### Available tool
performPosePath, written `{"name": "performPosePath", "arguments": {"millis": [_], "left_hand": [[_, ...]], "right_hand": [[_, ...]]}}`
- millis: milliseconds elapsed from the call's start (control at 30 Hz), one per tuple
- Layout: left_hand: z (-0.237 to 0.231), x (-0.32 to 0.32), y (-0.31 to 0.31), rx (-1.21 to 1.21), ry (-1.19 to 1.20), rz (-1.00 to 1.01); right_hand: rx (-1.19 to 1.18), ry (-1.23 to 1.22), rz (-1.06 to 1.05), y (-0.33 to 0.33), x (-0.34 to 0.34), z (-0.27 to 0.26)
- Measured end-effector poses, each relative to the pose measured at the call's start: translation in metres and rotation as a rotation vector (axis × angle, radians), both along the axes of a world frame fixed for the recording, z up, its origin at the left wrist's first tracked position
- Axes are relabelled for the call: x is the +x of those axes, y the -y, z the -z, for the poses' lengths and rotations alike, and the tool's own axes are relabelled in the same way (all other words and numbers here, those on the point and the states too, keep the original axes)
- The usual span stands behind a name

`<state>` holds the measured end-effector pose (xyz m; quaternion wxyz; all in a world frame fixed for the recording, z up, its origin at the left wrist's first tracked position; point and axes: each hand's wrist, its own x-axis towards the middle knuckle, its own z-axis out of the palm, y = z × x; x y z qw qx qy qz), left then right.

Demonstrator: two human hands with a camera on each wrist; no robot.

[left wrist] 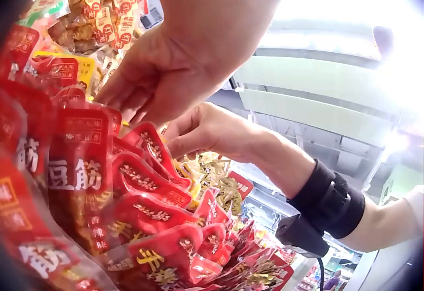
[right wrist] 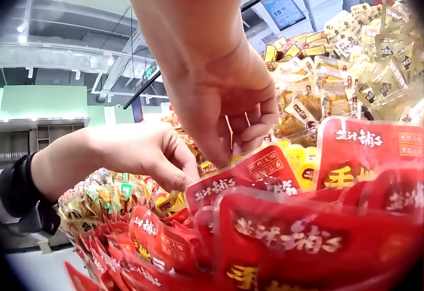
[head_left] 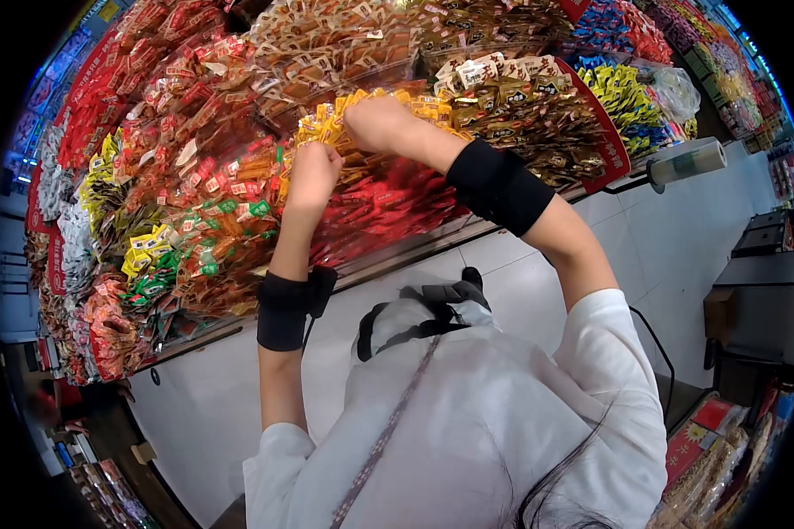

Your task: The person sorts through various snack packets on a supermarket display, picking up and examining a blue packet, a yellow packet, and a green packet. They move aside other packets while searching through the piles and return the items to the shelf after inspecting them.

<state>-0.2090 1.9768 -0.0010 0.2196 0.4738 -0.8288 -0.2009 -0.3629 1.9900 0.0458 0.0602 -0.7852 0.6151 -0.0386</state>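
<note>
Both hands reach into a row of small yellow snack packets (head_left: 326,123), just behind a heap of red snack packets (head_left: 384,212). My left hand (head_left: 316,172) is at the row's left end, with its fingers bent down behind the red packets in the left wrist view. To its right and farther back, my right hand (head_left: 378,123) lies over the yellow packets with curled fingers. In the right wrist view, a red packet (right wrist: 245,178) stands close below the right fingers (right wrist: 255,129). The fingertips of both hands are largely hidden, so I cannot tell what they grip.
Brown packets (head_left: 529,115) fill the section on the right, beside a red edge strip (head_left: 609,154). Orange and green packets (head_left: 225,234) are heaped on the left. A roll of plastic bags (head_left: 692,163) sticks out at the right front corner. Tiled floor (head_left: 538,291) lies before the display.
</note>
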Motion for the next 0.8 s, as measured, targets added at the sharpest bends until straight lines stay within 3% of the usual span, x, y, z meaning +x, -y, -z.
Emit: {"name": "performPosePath", "arguments": {"millis": [167, 200, 300, 367, 400, 567, 633, 800], "left_hand": [[0.000, 0.001, -0.003, 0.070, 0.010, -0.011], [-0.005, 0.002, -0.006, 0.114, 0.037, -0.018], [-0.014, 0.011, -0.029, -0.171, -0.134, 0.011], [-0.030, 0.016, -0.046, -0.281, -0.152, 0.048], [-0.036, 0.018, -0.056, -0.329, -0.161, 0.063], [-0.045, 0.016, -0.089, -0.068, -0.237, 0.059], [-0.040, 0.015, -0.096, 0.063, -0.298, 0.077], [-0.026, 0.016, -0.108, 0.074, -0.440, 0.131]], "right_hand": [[-0.079, 0.056, -0.064, 0.003, -0.010, 0.012], [-0.016, 0.144, -0.070, -0.002, -0.019, -0.010], [-0.105, 0.240, 0.040, 0.020, -0.071, -0.036], [-0.204, 0.139, 0.141, 0.029, -0.107, -0.035], [-0.065, 0.132, 0.213, 0.036, -0.118, -0.030], [-0.030, -0.046, 0.218, 0.057, -0.120, 0.018], [-0.007, -0.124, 0.204, 0.056, -0.109, 0.015], [-0.075, -0.085, 0.141, 0.043, -0.100, -0.014]]}}
